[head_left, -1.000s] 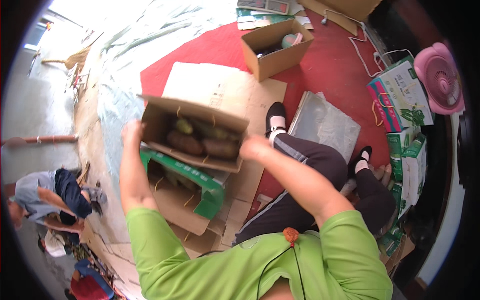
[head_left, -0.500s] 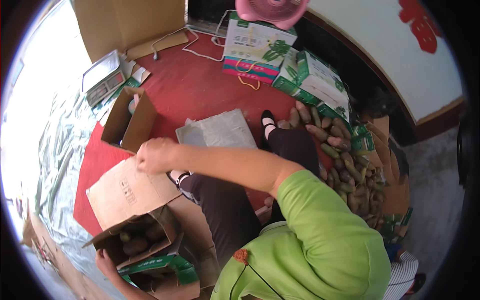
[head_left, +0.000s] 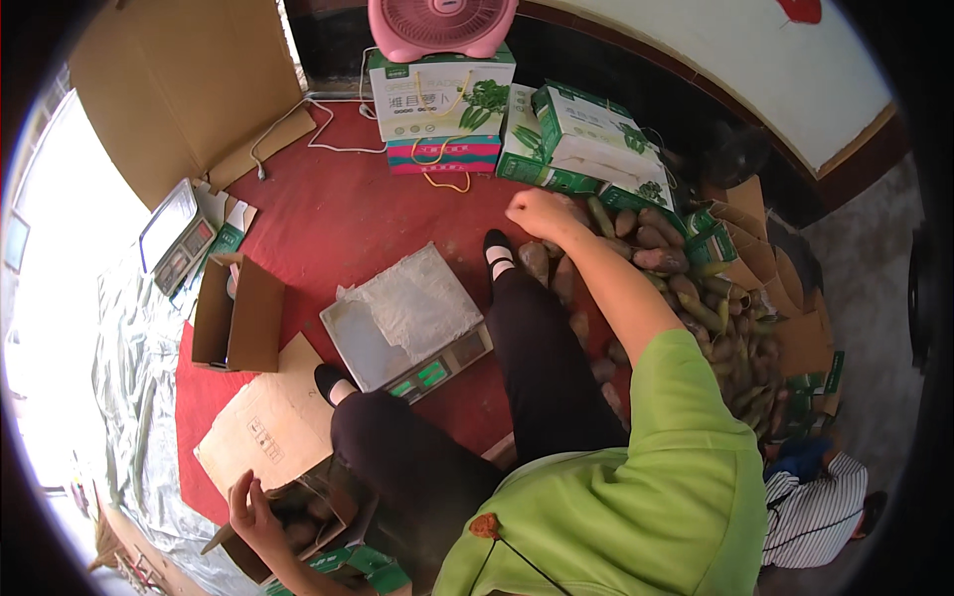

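My right hand (head_left: 537, 213) reaches far forward over a heap of brown and green tubers (head_left: 686, 288) on the red floor, fingers curled, touching the nearest ones; whether it grips one is hidden. My left hand (head_left: 250, 515) is low at the left, resting on the flap of an open brown cardboard box (head_left: 298, 517) that holds several tubers. A digital scale (head_left: 402, 323) with a plastic-covered pan sits between my feet on the floor.
An empty cardboard box (head_left: 238, 313) stands left of the scale. A second scale (head_left: 177, 233) lies farther left. Green-and-white cartons (head_left: 517, 119) are stacked at the back under a pink fan (head_left: 442, 25). Flattened cardboard (head_left: 179, 89) leans at the upper left.
The view has swung right toward the tuber heap. My right hand has stretched from above the box out to the heap. The filled box went from held up to low at my left.
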